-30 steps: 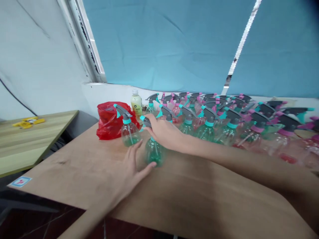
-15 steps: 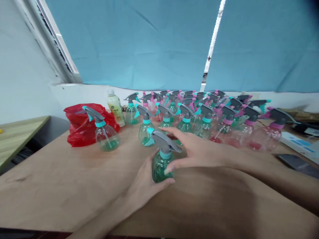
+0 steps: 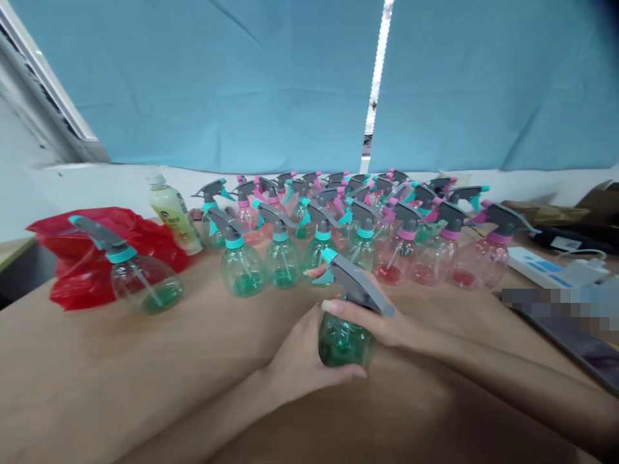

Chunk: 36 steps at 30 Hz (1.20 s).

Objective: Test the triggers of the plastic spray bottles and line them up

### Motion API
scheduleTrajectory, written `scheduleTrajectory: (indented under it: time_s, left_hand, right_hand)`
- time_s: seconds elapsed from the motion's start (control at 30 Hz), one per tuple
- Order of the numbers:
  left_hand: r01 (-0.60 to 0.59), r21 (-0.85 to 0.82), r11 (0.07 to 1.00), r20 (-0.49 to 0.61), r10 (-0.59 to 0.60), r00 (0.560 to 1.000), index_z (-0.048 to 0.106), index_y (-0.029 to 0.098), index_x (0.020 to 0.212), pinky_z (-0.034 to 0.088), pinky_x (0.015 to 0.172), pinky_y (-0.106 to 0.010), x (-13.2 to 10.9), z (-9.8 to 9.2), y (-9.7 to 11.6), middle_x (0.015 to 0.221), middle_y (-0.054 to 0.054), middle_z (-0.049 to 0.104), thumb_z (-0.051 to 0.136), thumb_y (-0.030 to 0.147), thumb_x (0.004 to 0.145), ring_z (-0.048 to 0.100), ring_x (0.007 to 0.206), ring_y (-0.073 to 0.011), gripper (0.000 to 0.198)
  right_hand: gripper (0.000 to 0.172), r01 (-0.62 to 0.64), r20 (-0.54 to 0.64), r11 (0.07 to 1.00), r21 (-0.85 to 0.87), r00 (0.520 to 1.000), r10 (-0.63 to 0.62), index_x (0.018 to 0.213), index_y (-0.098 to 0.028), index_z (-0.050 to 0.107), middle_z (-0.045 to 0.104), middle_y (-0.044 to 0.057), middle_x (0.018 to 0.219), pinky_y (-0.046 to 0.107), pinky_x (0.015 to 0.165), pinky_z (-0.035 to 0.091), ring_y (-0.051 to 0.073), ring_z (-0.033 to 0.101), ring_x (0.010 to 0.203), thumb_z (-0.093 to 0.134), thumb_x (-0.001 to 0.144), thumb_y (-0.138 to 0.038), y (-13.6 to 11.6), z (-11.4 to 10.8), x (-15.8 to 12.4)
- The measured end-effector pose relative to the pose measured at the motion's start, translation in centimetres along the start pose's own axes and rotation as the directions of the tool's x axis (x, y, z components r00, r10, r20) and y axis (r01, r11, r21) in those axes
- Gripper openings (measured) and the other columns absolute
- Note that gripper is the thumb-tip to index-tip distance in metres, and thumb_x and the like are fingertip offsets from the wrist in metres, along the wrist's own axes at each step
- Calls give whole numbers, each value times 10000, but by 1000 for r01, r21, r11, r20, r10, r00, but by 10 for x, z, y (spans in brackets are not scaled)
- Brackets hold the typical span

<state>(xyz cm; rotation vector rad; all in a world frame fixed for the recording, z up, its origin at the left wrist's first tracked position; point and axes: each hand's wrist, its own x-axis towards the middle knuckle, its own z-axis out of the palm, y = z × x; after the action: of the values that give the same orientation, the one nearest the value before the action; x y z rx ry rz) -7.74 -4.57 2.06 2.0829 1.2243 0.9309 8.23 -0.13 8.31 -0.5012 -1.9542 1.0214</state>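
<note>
A green-tinted spray bottle (image 3: pixel 344 341) with a grey trigger head and turquoise nozzle is tilted slightly in front of me. My left hand (image 3: pixel 300 351) is closed around its lower body, thumb across the front. Around the neck, just under the head, wraps my right hand (image 3: pixel 389 327); its fingers hide the collar. Behind stand several similar bottles, among them a green one (image 3: pixel 284 267) with a turquoise collar and a pink one (image 3: pixel 391 264) with a pink collar. Off to the left, another green spray bottle (image 3: pixel 147 283) stands alone.
A crumpled red plastic bag (image 3: pixel 72 264) lies at the left, with a pale yellow bottle (image 3: pixel 174 216) behind it. At the right are a white power strip (image 3: pixel 536 267) and a dark flat device (image 3: pixel 570 348) on the wooden table (image 3: pixel 203 361). Blue curtain hangs behind.
My right hand has closed from a loose reach to a grip around the held bottle's neck. The view has turned right, so the table's things appear farther left.
</note>
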Motion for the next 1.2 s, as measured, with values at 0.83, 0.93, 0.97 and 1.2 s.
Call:
scheduleTrajectory:
  time_s: [0.83,0.93,0.97,1.2]
  left_hand:
    - [-169,575,801,158,94,983,311,107,1414,405,1030,-512,6,-12,-32,1378,-204,508,593,425,874,489,1266,-338,687]
    - [-176,561,809,165,99,981,332,97,1402,406,1034,-509,7,-12,-31,1386,-203,502,588,412,870,484,1273,-331,669]
    - [-178,558,811,165,102,981,342,95,1398,408,1032,-510,7,-12,-32,1384,-202,505,584,412,871,483,1274,-331,661]
    - [-176,561,809,169,97,981,390,85,1379,397,1044,-493,7,-11,-34,1389,-205,498,580,421,877,460,1294,-328,634]
  right_hand:
    - [107,11,-47,994,-108,999,-16,935,-248,555,473,-40,688,281,554,354,120,416,578,562,893,-345,21,-25,22]
    - [119,39,-62,995,-95,997,-45,902,-237,557,507,-33,705,281,565,371,118,438,594,576,883,-353,23,-25,21]
    - [128,43,-65,995,-93,997,-49,889,-235,559,516,-31,707,280,563,374,117,441,593,579,881,-360,24,-25,20]
    - [242,52,-41,993,-107,998,-57,812,-226,542,521,-28,705,266,589,411,115,480,621,499,921,-437,25,-26,21]
